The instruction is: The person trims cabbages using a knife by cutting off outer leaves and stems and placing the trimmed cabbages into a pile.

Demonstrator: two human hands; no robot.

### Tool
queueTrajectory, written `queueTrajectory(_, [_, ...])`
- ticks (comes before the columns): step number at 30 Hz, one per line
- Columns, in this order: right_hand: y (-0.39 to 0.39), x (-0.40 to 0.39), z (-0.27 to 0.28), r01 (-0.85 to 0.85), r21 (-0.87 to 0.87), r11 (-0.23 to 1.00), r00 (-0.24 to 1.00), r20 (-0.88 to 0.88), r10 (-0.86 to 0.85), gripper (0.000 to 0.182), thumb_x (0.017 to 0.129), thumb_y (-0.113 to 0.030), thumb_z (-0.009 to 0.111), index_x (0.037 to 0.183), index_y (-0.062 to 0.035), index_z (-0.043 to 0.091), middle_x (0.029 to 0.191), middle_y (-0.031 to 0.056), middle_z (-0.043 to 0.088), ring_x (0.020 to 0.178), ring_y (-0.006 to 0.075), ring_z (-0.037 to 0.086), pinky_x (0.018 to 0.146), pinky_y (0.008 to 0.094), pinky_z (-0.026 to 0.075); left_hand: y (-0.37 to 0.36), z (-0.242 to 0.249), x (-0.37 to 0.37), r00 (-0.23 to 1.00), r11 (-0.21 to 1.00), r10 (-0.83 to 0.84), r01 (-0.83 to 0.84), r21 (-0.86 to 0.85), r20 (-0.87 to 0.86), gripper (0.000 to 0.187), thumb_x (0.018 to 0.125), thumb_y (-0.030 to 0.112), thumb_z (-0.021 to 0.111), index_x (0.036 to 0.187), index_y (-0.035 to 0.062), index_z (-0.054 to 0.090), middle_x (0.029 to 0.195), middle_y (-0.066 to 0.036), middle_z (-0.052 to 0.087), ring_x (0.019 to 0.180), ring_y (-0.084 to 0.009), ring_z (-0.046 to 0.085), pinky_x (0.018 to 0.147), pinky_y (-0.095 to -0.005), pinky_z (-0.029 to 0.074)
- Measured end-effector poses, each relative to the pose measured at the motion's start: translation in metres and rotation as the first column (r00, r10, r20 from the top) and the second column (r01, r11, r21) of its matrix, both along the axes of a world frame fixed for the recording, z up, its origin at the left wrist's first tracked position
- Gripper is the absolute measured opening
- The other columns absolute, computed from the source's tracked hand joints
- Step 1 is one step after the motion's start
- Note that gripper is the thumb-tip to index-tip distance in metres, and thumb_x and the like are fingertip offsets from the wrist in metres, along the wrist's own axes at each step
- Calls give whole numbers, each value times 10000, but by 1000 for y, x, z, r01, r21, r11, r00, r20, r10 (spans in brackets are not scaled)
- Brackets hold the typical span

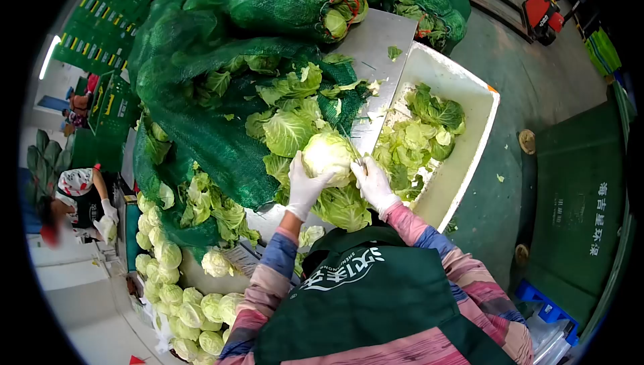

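A pale, trimmed cabbage (329, 158) is held over the metal table, in front of me. My left hand (306, 187), in a white glove, grips it from the left and below, with the thumb across its near side. My right hand (374, 185), also gloved, is closed at the cabbage's right side around a thin knife (354, 148), whose narrow blade points away from me; much of it is hidden. Loose green outer leaves (288, 130) lie behind and left of the cabbage, and more leaves (342, 207) lie beneath my hands.
A white foam box (463, 184) with cut leaves stands at right. Green mesh sacks (181, 63) of cabbages cover the far left and back. Trimmed cabbages (191, 315) are piled at lower left. A co-worker (84, 197) stands at far left; a large green bin (577, 211) is at right.
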State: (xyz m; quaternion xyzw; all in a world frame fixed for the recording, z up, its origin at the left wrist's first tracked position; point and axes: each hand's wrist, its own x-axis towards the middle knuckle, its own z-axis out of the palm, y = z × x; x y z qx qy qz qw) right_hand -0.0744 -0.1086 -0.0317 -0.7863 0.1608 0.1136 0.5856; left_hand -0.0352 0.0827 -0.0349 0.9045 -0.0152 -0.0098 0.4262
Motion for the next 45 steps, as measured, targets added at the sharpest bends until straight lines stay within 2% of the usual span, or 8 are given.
queueTrajectory(4, [-10, 12, 34, -62, -345, 937, 949, 271, 163, 491, 960, -394, 487, 1337, -82, 447, 743, 183, 662, 634, 369, 639, 572, 442, 496, -31, 13, 6, 996, 983, 79, -86, -164, -49, 1070, 553, 371, 881, 1340, -82, 316, 1278, -247, 444, 1174, -372, 466, 1020, -409, 383])
queueTrajectory(11, [-25, 55, 33, -308, -702, 642, 858, 87, 506, 574, 955, -497, 409, 1409, -145, 406, 697, 181, 648, 617, 372, 627, 556, 469, 493, -45, 25, 4, 990, 993, -96, 88, 79, 101, 1082, 521, 361, 878, 1344, -58, 316, 1266, -243, 444, 1180, -385, 441, 1024, -431, 354])
queueTrajectory(16, [-35, 73, 31, -384, -582, 717, 875, 18, 483, 502, 955, -512, 391, 1320, -199, 534, 1055, 183, 663, 916, 348, 649, 796, 421, 515, -39, 29, 3, 989, 991, -117, 110, 74, 96, 1059, 537, 348, 895, 1345, -41, 333, 1274, -229, 440, 1182, -371, 446, 1028, -418, 368])
queueTrajectory(25, [-83, 67, -23, -273, -588, 762, 957, -84, 278, 477, 921, -504, 488, 1279, -199, 573, 935, 189, 679, 858, 371, 649, 775, 437, 505, 18, 16, -28, 977, 972, -213, 209, -110, -22, 1067, 644, 105, 844, 1472, 2, 180, 1454, -177, 328, 1306, -271, 398, 1090, -340, 348])
queueTrajectory(27, [-63, 64, -10, -227, -576, 785, 967, -37, 253, 550, 901, -531, 509, 1334, -192, 526, 912, 189, 682, 850, 370, 653, 768, 432, 508, 17, 22, -28, 940, 826, -207, 19, -564, -272, 1105, 618, 168, 870, 1470, -1, 186, 1450, -228, 309, 1342, -310, 351, 1125, -378, 286])
queueTrajectory(31, [-13, 48, 54, -317, -453, 833, 917, 79, 392, 961, 780, -647, 599, 1499, -129, 226, 992, 194, 672, 884, 352, 660, 772, 407, 510, -8, 18, -28, 992, 984, -21, -2, -181, -128, 1144, 613, 224, 874, 1478, -1, 160, 1415, -236, 335, 1296, -320, 395, 1086, -386, 341])
queueTrajectory(36, [-12, 60, 11, -205, -466, 861, 905, 246, 348, 483, 875, -545, 546, 859, -66, 608, 889, 140, 625, 801, 353, 627, 695, 429, 504, 4, 11, -23, 985, 955, -132, 96, -281, -111, 1127, 617, 244, 872, 1462, -30, 178, 1398, -232, 366, 1267, -300, 434, 1059, -372, 375])
queueTrajectory(45, [-46, 75, -36, -242, -494, 835, 970, -102, 221, 334, 926, -368, 535, 961, -57, 653, 873, 173, 683, 747, 303, 667, 717, 393, 533, 19, 7, -33, 954, 868, -224, 102, -485, -200, 1152, 630, 136, 862, 1477, -44, 101, 1414, -202, 399, 1258, -244, 463, 1051, -335, 388])
